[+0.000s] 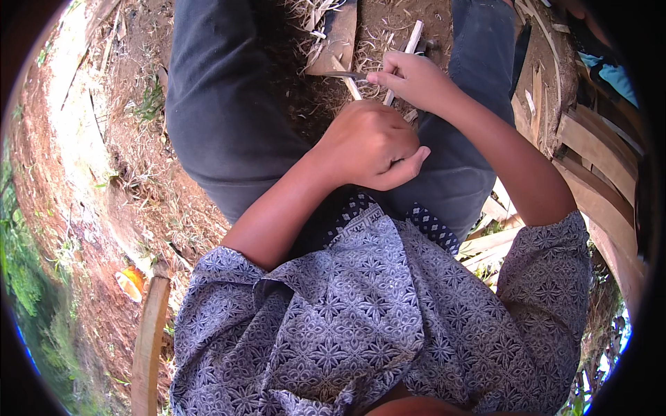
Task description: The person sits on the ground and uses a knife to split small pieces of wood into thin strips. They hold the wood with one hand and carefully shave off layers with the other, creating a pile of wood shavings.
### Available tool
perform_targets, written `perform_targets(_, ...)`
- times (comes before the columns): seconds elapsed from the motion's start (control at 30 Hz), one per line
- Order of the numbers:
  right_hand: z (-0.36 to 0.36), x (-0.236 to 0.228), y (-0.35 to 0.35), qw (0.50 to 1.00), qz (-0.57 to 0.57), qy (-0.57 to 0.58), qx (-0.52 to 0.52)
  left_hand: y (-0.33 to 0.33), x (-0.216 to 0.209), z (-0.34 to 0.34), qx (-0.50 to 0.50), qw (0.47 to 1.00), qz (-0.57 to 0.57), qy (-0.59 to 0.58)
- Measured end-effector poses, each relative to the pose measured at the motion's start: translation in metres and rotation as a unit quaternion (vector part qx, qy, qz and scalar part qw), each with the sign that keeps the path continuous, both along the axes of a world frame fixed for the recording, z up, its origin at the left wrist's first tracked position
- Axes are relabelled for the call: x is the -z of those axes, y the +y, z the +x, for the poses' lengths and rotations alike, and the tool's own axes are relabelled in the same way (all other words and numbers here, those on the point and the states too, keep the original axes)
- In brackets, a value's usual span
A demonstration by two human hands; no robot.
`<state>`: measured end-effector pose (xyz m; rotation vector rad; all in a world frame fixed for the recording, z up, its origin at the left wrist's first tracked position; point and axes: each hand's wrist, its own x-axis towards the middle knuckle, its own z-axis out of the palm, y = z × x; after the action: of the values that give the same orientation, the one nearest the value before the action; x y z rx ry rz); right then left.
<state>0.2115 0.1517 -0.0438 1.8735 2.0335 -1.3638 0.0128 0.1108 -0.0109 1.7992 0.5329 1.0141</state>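
Between my knees, my left hand [378,145] is closed round a thin pale wooden strip [352,87], whose far end sticks out beyond the knuckles. Just ahead and to the right, my right hand [415,80] grips a knife. Its handle is hidden in the fingers, and the narrow dark blade [344,74] points left across the strip. Whether the edge touches the wood I cannot tell. A second pale strip [414,38] runs behind the right hand, and its lower part is partly covered.
Curly wood shavings [378,52] litter the brown soil between my legs. A flat wooden board [340,41] lies at the far side. Split wood pieces [600,149] are heaped at the right. On the left, a wooden post [149,347] stands near an orange scrap [130,283].
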Motion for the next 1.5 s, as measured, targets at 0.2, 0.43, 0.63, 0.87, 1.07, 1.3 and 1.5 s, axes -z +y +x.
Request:
perform_targets(0.2, -0.006, 0.057, 0.019, 0.996, -0.076, 0.011, 0.034, 0.003, 0.000, 0.001, -0.036, 0.998, -0.015, -0.041)
perform_targets(0.43, -0.010, 0.068, 0.029, 0.995, -0.066, -0.067, 0.032, 0.002, -0.001, 0.000, -0.007, 1.000, -0.001, -0.004)
perform_targets(0.63, -0.002, 0.034, 0.029, 0.999, -0.034, -0.021, 0.032, 0.000, 0.003, 0.000, -0.035, 0.999, 0.011, -0.030)
perform_targets(0.87, 0.006, -0.036, 0.014, 0.996, -0.087, -0.017, 0.001, -0.002, 0.001, 0.001, -0.050, 0.999, 0.013, -0.017)
perform_targets(1.07, 0.004, -0.020, 0.016, 0.998, -0.045, -0.008, -0.032, -0.002, 0.001, -0.002, -0.041, 0.999, 0.026, 0.017)
perform_targets(1.3, 0.006, 0.074, 0.017, 0.996, 0.051, -0.066, -0.026, -0.004, 0.002, 0.006, -0.040, 0.998, 0.040, 0.009)
perform_targets(1.5, -0.003, 0.064, 0.028, 0.993, -0.084, -0.052, 0.061, -0.002, 0.001, 0.001, -0.058, 0.998, 0.023, -0.015)
